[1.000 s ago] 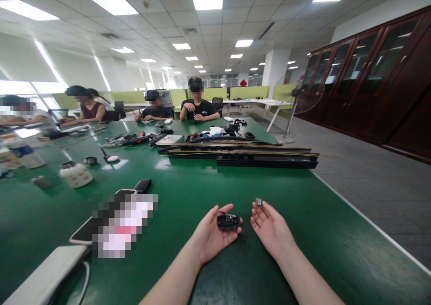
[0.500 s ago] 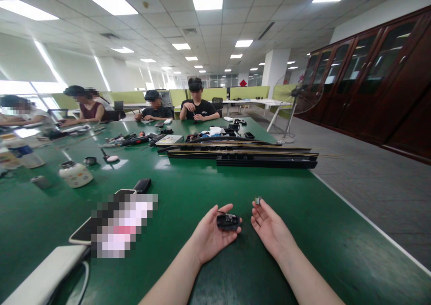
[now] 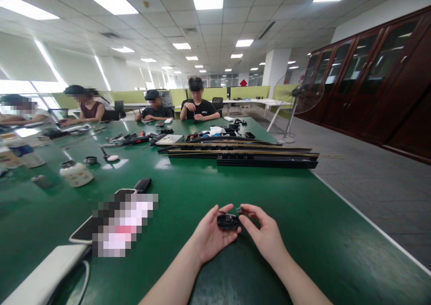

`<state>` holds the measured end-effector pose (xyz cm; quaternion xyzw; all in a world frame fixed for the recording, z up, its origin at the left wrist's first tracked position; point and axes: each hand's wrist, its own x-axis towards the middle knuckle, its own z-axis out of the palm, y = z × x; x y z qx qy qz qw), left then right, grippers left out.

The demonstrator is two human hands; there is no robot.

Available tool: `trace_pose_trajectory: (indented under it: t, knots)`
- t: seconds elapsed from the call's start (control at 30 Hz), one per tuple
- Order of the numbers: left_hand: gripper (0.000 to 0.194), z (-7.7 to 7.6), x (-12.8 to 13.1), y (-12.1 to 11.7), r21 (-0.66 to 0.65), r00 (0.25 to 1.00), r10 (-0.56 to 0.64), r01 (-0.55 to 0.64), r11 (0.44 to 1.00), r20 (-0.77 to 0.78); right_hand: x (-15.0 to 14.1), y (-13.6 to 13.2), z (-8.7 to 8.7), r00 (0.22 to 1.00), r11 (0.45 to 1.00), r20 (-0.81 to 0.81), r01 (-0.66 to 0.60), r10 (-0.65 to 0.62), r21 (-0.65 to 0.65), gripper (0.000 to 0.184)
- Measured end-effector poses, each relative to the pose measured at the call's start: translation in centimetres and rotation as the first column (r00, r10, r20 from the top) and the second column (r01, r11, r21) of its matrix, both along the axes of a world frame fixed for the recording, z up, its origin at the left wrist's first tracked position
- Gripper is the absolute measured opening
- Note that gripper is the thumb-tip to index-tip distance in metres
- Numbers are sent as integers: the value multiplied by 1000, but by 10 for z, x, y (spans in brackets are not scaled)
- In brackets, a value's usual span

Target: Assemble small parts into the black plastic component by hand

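Observation:
My left hand (image 3: 215, 233) lies palm up above the green table, fingers curled round a small black device casing (image 3: 228, 222). The casing is rounded, and its upper side shows small parts inside; a thin dark wire seems to stick out by the thumb. Just to the right, my right hand (image 3: 264, 228) pinches a small green and silver piece (image 3: 239, 210) between thumb and fingers. It looks like a tiny circuit board, but it is too small to be sure. The piece is close to the casing's right end; whether they touch I cannot tell.
A phone (image 3: 111, 217), partly blurred out, lies left beside a white box-shaped device (image 3: 47, 273) with a cable. Farther off are a patterned jar (image 3: 76, 173) and long black rails (image 3: 266, 160) with thin rods. Several people sit across the table.
My right hand has moved left and turned, bringing the small piece from the right up to the black casing. My left hand has stayed in place with the casing.

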<state>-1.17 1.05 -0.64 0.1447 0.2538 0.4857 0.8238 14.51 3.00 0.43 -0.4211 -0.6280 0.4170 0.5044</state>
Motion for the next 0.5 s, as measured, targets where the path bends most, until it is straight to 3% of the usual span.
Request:
trace_pose_trajectory:
  t: [0.07,0.17,0.5]
  knots:
    - [41,-1,0,0,-17,1000,23,-23,1000,11,-1,-3,0,978,989,186,-113,93,99,18]
    - [37,-2,1,1,-17,999,37,-37,999,-3,-4,-5,0,917,963,366,-224,158,148,21]
    - [37,-3,1,1,-41,999,38,-40,998,-33,0,-3,-3,908,968,379,-233,181,97,25]
